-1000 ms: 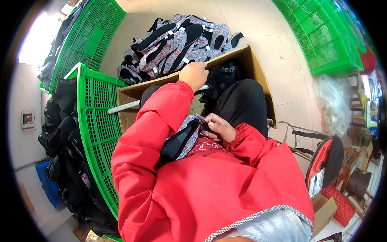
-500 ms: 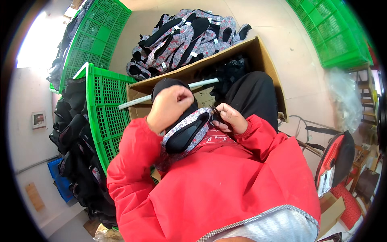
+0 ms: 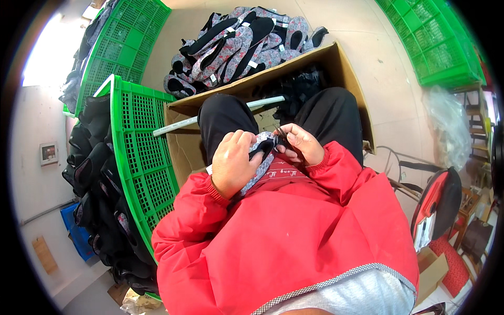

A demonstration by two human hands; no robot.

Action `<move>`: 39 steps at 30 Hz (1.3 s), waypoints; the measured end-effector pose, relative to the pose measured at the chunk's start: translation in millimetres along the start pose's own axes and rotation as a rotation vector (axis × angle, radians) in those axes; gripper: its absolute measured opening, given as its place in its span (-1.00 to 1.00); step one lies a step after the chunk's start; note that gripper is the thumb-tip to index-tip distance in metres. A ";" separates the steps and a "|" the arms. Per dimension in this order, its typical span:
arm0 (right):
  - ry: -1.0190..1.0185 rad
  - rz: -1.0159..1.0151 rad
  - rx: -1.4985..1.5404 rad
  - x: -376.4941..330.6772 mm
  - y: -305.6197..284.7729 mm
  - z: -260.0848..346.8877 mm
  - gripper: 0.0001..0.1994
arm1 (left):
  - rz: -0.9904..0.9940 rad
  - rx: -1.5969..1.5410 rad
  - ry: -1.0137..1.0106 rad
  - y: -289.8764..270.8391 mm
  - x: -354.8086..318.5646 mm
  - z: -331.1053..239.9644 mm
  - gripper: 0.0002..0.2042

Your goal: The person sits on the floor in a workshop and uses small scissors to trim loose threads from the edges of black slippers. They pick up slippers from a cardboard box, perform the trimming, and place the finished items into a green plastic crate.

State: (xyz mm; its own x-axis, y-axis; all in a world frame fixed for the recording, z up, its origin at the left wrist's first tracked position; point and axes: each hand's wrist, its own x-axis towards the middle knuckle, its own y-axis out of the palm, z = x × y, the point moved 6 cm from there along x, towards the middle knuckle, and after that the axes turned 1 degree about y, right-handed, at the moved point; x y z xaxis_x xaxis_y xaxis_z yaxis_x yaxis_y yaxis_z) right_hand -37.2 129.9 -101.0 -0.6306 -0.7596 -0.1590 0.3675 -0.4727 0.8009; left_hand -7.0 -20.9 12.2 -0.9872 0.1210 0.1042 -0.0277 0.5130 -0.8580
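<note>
On my lap lies a floral fabric slipper [image 3: 258, 175] with a black lining, partly covered by my hands. My left hand [image 3: 232, 161] is closed on it, fingers gripping the fabric and thumb at its black opening. At the slipper's far end, my right hand [image 3: 301, 145] is closed round a small pair of dark thread snips [image 3: 280, 133], whose thin points stick up past the fingers. The right fingers also touch the slipper's edge there. The snips' grip is hidden in the palm.
Beyond my knees stands an open cardboard box [image 3: 349, 94] with black items inside; a pale pipe [image 3: 181, 126] lies across it. A heap of floral slippers [image 3: 236, 50] is on the floor behind. Green crates [image 3: 139, 136] stand at left, another green crate [image 3: 428, 42] at far right.
My left hand has come down from above the slipper and taken hold of it. The slipper's wide black opening is now mostly covered. My right hand has stayed nearly in place.
</note>
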 end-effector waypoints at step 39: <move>0.044 -0.268 -0.844 8.5 9.9 -4.4 -0.84 | 0.561 -0.487 -0.373 22.2 -2.2 43.3 -0.82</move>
State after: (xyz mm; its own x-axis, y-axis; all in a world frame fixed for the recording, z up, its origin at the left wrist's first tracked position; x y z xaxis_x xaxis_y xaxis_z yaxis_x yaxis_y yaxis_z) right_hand -35.9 116.8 -96.9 -0.7474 -0.5841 -0.3165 0.6037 -0.7960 0.0433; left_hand -12.2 -46.5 -28.9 -0.8238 0.2230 -0.5212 0.4709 0.7810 -0.4102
